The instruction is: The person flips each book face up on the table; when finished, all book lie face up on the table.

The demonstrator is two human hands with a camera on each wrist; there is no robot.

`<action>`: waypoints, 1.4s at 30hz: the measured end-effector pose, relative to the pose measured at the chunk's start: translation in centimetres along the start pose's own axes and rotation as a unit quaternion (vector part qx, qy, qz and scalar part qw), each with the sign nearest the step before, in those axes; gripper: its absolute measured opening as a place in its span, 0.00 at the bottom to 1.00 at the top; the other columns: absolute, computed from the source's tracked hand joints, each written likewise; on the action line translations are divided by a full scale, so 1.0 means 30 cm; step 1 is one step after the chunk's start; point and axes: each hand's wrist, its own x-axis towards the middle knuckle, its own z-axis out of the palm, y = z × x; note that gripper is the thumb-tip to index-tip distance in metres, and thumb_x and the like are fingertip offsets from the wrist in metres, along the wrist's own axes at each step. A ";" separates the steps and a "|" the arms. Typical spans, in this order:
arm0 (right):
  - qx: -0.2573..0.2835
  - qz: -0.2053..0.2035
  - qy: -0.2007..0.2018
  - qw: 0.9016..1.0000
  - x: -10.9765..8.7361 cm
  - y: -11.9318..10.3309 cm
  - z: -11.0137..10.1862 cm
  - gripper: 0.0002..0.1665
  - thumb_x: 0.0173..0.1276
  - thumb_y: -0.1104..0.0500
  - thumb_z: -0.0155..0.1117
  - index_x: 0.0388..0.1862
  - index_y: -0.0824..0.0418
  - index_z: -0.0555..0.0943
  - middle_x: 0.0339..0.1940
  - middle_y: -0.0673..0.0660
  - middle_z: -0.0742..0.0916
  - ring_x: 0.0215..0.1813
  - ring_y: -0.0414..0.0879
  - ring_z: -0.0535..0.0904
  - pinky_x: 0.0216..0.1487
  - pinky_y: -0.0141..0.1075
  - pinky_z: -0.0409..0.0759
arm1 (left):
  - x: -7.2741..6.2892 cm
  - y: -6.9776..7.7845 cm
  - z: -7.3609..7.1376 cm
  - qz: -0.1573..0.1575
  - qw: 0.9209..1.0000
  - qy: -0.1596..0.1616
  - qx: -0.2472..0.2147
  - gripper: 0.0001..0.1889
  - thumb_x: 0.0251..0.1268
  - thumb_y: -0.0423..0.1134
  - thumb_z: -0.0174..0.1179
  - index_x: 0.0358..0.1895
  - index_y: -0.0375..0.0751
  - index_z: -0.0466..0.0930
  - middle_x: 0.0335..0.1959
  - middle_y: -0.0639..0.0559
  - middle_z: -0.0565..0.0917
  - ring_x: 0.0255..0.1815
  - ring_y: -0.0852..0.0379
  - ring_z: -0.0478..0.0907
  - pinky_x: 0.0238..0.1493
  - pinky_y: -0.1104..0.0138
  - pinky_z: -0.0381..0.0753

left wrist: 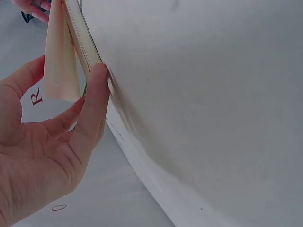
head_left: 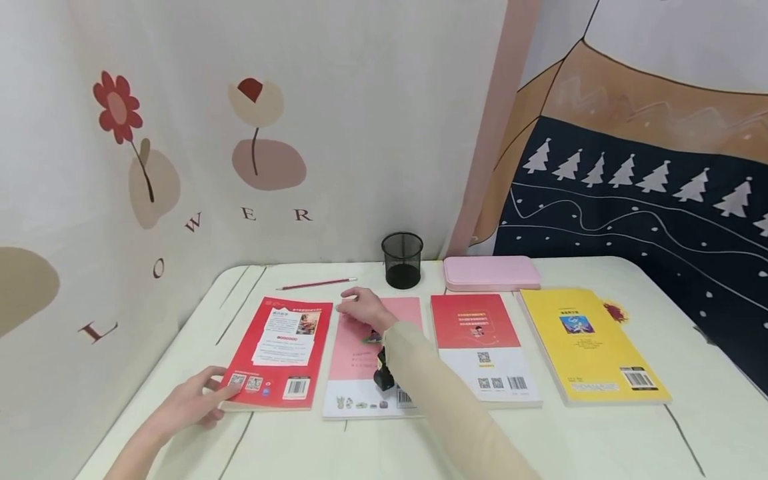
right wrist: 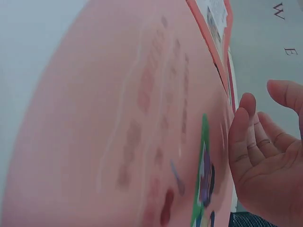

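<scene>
At the left of the row lies a red book (head_left: pixel 279 380), its printed face with barcode turned up. My left hand (head_left: pixel 191 400) pinches its lower left corner, thumb on top and fingers at the underside. In the left wrist view, the cover (left wrist: pixel 60 61) stands a little apart from the pages at that corner. My right hand (head_left: pixel 367 308) is above the upper part of a pink and white book (head_left: pixel 354 350), near the red book's upper right corner. Its fingers are loosely bent around nothing in the right wrist view, beside the pink cover (right wrist: pixel 109 118).
A red and white book (head_left: pixel 477 333) and a yellow book (head_left: pixel 591 347) lie to the right. Behind the row are a pencil (head_left: pixel 318 284), a black mesh pen holder (head_left: pixel 403 261) and a pink case (head_left: pixel 492 273). Printed curtains (head_left: pixel 372 133) hang behind the table.
</scene>
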 end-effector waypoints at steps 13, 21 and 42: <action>0.006 0.048 0.000 0.999 0.011 -0.025 0.073 0.27 0.58 0.58 0.62 0.57 0.61 0.70 0.27 0.53 0.80 0.23 0.45 0.77 0.30 0.33 0.75 | 0.010 0.003 0.004 0.007 1.000 0.004 -0.001 0.41 0.46 0.51 0.65 0.56 0.26 0.57 0.36 0.43 0.72 0.25 0.55 0.75 0.29 0.64 0.79; -0.019 0.069 -0.004 0.997 0.029 -0.030 0.091 0.27 0.57 0.57 0.63 0.56 0.61 0.69 0.28 0.54 0.79 0.20 0.45 0.77 0.28 0.32 0.77 | 0.007 -0.005 0.000 0.000 1.000 0.003 -0.002 0.40 0.45 0.48 0.66 0.56 0.27 0.57 0.35 0.44 0.73 0.25 0.55 0.74 0.29 0.64 0.79; -0.010 0.090 -0.104 0.990 0.032 -0.040 0.094 0.34 0.60 0.57 0.60 0.63 0.63 0.59 0.22 0.58 0.80 0.15 0.44 0.73 0.18 0.29 0.73 | 0.010 -0.010 0.006 0.004 1.000 0.010 0.010 0.36 0.43 0.41 0.68 0.54 0.29 0.61 0.32 0.46 0.72 0.23 0.55 0.73 0.27 0.65 0.77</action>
